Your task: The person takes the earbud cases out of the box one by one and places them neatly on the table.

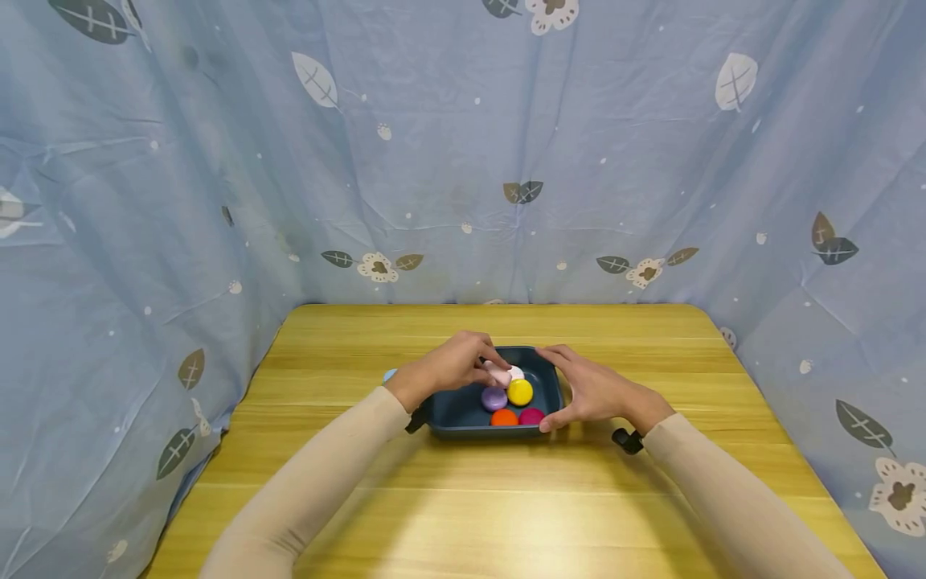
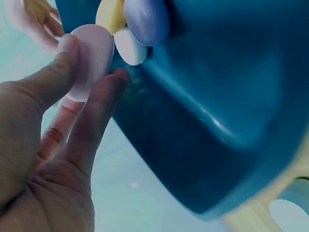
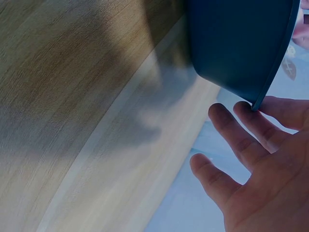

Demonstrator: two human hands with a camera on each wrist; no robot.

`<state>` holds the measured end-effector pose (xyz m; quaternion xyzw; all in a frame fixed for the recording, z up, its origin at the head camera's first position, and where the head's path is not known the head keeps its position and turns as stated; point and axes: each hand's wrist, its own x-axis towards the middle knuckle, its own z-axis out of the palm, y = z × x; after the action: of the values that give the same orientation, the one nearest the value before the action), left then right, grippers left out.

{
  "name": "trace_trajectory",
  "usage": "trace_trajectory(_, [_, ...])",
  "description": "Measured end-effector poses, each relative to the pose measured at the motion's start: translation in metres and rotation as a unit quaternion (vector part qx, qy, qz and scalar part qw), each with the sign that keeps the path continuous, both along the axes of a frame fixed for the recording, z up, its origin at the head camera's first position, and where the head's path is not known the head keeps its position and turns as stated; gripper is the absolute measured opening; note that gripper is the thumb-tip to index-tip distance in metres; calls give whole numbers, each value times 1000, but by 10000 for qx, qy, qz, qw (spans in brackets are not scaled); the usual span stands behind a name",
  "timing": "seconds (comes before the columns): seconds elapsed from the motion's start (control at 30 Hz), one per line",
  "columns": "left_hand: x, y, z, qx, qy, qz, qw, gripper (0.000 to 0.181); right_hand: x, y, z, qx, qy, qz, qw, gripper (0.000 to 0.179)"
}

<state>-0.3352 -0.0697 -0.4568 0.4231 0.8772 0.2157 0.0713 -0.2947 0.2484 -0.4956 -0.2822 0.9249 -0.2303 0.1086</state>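
My left hand (image 1: 459,362) pinches a pale pink rounded disc (image 2: 91,58) between thumb and fingertips, above the dark blue tray (image 1: 452,412). Inside lie several smooth round discs: a white one (image 1: 516,373), a yellow one (image 1: 520,392), a purple one (image 1: 494,398), an orange one (image 1: 504,417) and a magenta one (image 1: 531,416). My right hand (image 1: 596,390) spans the tray's right end, thumb at the near corner and index finger at the far one. In the right wrist view, its other fingers (image 3: 236,137) spread beside the tray's outer wall.
A light blue round thing (image 1: 390,375) stands left of the tray, partly hidden by the left wrist. The wooden table (image 1: 492,515) extends around the tray. Patterned blue curtains (image 1: 434,161) close off its back and sides.
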Motion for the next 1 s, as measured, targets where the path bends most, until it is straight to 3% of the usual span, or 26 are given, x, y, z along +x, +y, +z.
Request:
trace_trajectory(0.17, [4,-13,1,20,278,128,9995,29,0,0,0,-3,-21,-17,10000,144])
trace_trajectory(0.4, [15,-34,2,38,192,621,9979,21,2,1,-1,-30,11,-22,10000,146])
trace_trajectory(0.57, [18,-49,6,106,431,773,9960,24,3,1,-2,-51,47,-7,10000,144])
trace_trajectory(1.0, [24,-109,12,928,560,1352,9849,32,2,-1,-2,-126,28,-30,9999,141])
